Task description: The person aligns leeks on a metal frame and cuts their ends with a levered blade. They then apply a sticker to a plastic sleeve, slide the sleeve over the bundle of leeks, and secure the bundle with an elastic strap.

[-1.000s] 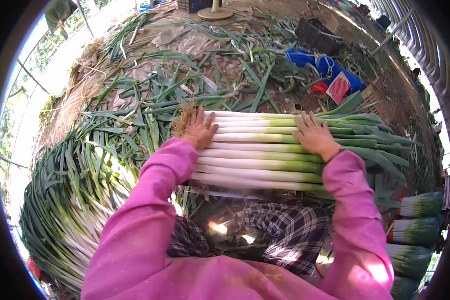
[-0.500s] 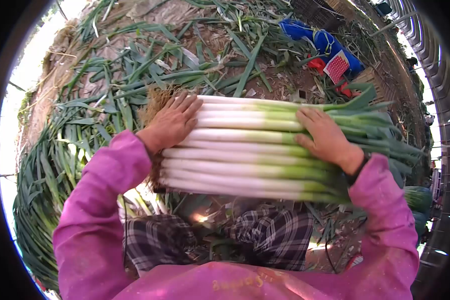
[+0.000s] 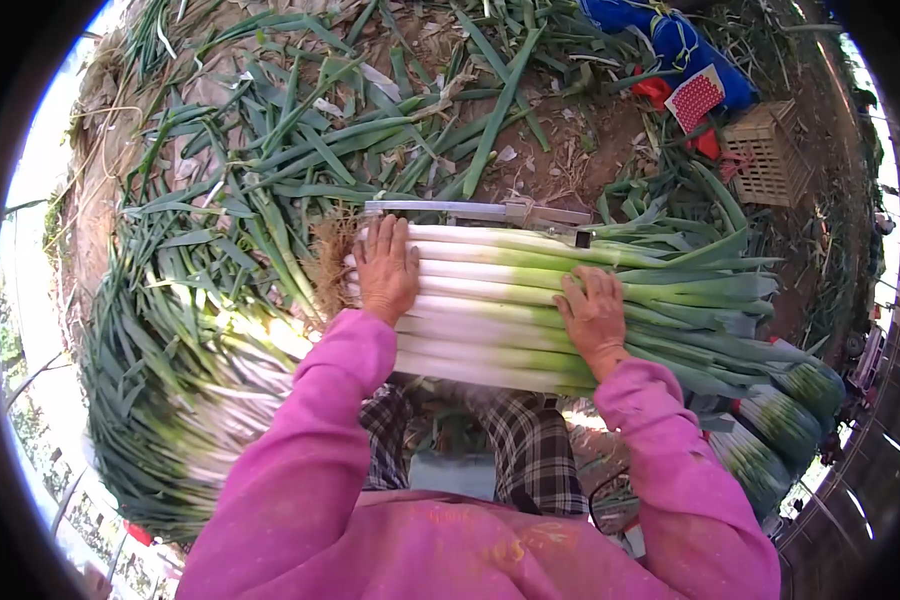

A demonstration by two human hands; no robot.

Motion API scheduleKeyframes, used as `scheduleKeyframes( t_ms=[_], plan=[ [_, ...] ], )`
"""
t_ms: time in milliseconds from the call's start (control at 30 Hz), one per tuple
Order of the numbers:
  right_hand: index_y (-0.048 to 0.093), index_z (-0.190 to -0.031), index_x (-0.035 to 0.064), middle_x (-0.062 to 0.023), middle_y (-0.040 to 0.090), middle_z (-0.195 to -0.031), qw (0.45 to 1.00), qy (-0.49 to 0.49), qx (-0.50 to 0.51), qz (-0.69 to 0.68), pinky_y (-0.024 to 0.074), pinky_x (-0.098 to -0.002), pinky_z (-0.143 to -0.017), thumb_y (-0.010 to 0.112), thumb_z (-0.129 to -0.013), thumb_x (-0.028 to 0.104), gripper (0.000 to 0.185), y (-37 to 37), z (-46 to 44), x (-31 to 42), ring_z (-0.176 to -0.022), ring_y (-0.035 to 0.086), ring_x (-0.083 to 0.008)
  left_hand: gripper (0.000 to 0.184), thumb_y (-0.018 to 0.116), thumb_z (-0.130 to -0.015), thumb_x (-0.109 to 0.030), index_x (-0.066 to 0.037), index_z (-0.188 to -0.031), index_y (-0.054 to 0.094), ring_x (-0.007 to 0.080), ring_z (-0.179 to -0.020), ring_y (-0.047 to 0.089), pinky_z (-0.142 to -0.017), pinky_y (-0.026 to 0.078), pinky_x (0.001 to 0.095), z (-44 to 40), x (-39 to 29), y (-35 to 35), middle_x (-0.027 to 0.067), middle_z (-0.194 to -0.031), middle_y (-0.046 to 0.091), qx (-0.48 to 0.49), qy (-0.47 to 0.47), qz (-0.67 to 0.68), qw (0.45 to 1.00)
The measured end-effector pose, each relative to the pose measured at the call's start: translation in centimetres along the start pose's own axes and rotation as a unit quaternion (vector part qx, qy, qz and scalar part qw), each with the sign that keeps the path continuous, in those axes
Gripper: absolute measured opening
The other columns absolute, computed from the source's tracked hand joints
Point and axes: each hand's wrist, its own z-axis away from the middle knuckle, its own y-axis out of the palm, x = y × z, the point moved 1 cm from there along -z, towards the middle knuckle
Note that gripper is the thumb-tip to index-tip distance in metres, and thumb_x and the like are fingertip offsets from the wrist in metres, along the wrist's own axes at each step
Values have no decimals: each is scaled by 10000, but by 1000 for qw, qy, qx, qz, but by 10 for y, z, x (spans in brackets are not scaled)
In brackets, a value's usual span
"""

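Observation:
A row of leeks (image 3: 480, 320) lies side by side in front of me, white ends and brown roots to the left, green leaves to the right. My left hand (image 3: 386, 272) rests flat on the white stalks near the roots, fingers pointing away from me. My right hand (image 3: 594, 315) lies on the stalks where they turn green, its fingers a little apart. Both palms press on top, and neither hand wraps round a stalk. Along the far side of the row shows a metal bar (image 3: 470, 209).
A large heap of leeks (image 3: 210, 400) spreads at the left. Loose leaves (image 3: 330, 140) litter the ground beyond. At the right are tied leek bundles (image 3: 760, 445), a plastic crate (image 3: 767, 155), and a blue bag (image 3: 685, 50) with red pieces beside it.
The leeks have shifted toward me, uncovering the metal bar behind them. My right hand has moved left and nearer to me along the stalks. The camera view has also shifted.

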Motion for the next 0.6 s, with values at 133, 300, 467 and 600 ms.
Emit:
scheduleKeyframes(
  t_ms=[133, 300, 467, 600],
  plan=[
    [576, -1034, 92, -69, 458, -1341, 999, -31, 7, 20, 292, -527, -1038, 628, -815, 275, 289, -3, -8, 5, -1269, 390, -259, 539, 482, -903, -318, -126, -1397, 381, 298, -1391, 225, -1116, 109, 555, -1, -1, -6, 96, -1485, 301, 20, -23, 4, 1000],
    [500, -1064, 81, -71, 386, -1438, 996, -67, 46, 21, 276, -514, -1028, 629, -792, 239, 340, 27, -5, -11, -1323, 344, -267, 563, 476, -889, -299, -153, -1418, 351, 331, -1400, 190, -1112, 109, 563, 4, -2, 24, 98, -1503, 270, 27, -17, 4, 999],
    [460, -1102, 72, -74, 383, -1434, 996, -74, 57, 10, 280, -502, -1014, 627, -791, 211, 379, 19, -18, -9, -1320, 343, -280, 540, 490, -877, -297, -149, -1385, 381, 344, -1379, 217, -1077, 145, 606, -8, -1, 9, 93, -1504, 260, 18, -20, 29, 999],
    [461, -1135, 62, -75, 360, -1452, 994, -52, 92, 5, 267, -507, -1026, 603, -820, 235, 386, 28, -17, -12, -1327, 332, -275, 559, 514, -861, -305, -147, -1382, 389, 344, -1381, 215, -1073, 151, 611, -8, 3, 18, 94, -1495, 274, 27, -32, 18, 999]
  ],
)
